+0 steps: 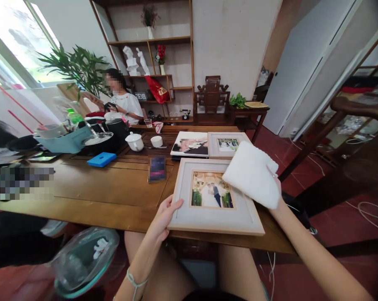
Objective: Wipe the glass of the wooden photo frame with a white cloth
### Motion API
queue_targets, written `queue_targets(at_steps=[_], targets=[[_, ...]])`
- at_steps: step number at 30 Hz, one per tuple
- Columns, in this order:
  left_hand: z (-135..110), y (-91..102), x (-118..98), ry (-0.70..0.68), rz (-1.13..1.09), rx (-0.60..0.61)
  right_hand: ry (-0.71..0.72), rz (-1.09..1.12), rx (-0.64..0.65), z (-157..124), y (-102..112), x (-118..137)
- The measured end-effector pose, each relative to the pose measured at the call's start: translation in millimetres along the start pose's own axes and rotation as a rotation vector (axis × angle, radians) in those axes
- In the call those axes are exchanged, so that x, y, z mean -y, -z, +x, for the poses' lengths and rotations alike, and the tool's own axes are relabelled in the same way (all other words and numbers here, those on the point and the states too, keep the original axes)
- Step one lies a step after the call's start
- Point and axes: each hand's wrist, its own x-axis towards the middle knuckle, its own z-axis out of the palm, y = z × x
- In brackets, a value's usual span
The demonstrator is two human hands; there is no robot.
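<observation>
A picture frame [214,223] with a pale wooden edge, a wide light mat and a wedding photo [211,190] lies at the table's front edge. My left hand [164,217] grips its left side, thumb on top and fingers beneath. In my right hand [275,177] is a folded white cloth [253,173], which hangs over the frame's upper right corner. Most of the right fingers are hidden behind the cloth. Behind the frame lie a second framed photo [228,144] and a photo album [190,144].
On the wooden table [120,188] are a dark phone-sized box [157,169], a blue box [101,159], a lidded white cup [134,142], a small bowl [156,141] and a blue caddy [65,142]. Another person [126,102] sits across. A lined bin [85,259] stands below left.
</observation>
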Motion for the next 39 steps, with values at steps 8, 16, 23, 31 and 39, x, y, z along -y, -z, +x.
queue_targets(at_steps=[8,16,23,31,39], targets=[[5.1,-5.0,9.3,0.016,0.077,0.009,-0.396,0.451,-0.069,0.0,-23.7,5.4],[11.5,0.9,7.9,-0.183,0.472,0.055,-0.28,0.63,-0.277,2.0,-32.1,5.4],[27.4,9.3,-2.0,-0.565,0.979,-0.041,0.446,-0.353,-0.291,10.9,0.5,31.9],[72.7,-8.8,-18.5,-0.968,0.956,0.395,0.361,-0.928,0.227,17.8,-33.7,21.0],[68.4,-1.4,-18.7,-0.922,0.802,0.53,0.301,-0.961,0.409,-15.5,-47.4,58.9]])
